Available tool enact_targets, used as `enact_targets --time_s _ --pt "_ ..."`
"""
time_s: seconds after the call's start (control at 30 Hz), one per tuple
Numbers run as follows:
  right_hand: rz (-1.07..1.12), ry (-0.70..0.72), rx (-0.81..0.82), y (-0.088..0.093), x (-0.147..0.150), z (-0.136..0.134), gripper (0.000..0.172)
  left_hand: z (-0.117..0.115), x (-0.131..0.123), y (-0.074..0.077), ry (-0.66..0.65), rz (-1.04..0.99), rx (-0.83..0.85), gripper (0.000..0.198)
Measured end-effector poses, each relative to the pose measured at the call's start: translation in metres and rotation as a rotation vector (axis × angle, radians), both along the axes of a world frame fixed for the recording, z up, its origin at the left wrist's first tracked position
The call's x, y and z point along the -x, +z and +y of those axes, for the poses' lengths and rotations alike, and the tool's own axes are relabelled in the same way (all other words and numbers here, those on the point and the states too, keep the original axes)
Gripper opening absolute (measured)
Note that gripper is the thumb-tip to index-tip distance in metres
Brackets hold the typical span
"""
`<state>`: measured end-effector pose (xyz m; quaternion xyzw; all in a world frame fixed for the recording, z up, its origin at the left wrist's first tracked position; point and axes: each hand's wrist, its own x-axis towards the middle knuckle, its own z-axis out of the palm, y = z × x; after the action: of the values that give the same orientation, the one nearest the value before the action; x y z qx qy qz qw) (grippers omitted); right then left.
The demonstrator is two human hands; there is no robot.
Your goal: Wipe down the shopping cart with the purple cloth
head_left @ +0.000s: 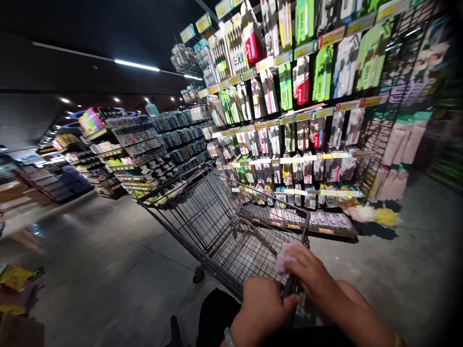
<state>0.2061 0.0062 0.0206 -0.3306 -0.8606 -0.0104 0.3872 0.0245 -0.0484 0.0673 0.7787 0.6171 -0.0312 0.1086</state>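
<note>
Two hands: both on the handle at the near end of the cart, close together.
Left grip: the left hand sits at the nearer part of the handle, fingers curled shut around the dark bar; a beaded band shows at the wrist.
Right grip: the right hand lies just beyond the left one on the same bar, closed over it, with a pink item pressed under the fingers.
Pink piece: soft-looking, sticking out from under the right fingers against the handle, above the cart's near wall; too blurred to tell its kind.
Basket: dark wire, on wheels, pointing away and to the left.
Display: a rack just right of the cart, hung with rows of carded packs and yellow price strips.
Further stock: shelves beyond the cart's far end, well apart from it.
Ground: grey floor under and left of the cart.
Loose goods: fluffy yellow and pink pieces at the foot of the rack, right of the cart.
</note>
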Motion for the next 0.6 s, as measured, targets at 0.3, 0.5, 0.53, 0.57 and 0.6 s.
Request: enact_targets --time_s 0.3,0.5,0.53,0.57,0.6 --pt "0.013 -0.065 -0.003 -0.013 -0.021 0.028 0.031 -0.012 -0.005 -0.013 0.185 0.085 0.139 0.067" --pt "-0.25 0.25 -0.021 0.025 -0.003 -0.008 0.021 -0.02 -0.001 -0.034 0.113 0.162 0.166 0.065" --pt "-0.278 0.237 -0.002 0.03 0.001 -0.009 0.017 -0.023 0.001 -0.031 0.109 0.162 0.179 0.064" --pt "-0.306 0.206 0.033 0.034 0.004 -0.007 0.013 -0.027 0.003 -0.026 0.098 0.143 0.176 0.061" --pt "-0.339 0.169 0.073 0.035 0.008 -0.001 0.015 -0.031 0.005 -0.019 0.066 0.113 0.166 0.058"
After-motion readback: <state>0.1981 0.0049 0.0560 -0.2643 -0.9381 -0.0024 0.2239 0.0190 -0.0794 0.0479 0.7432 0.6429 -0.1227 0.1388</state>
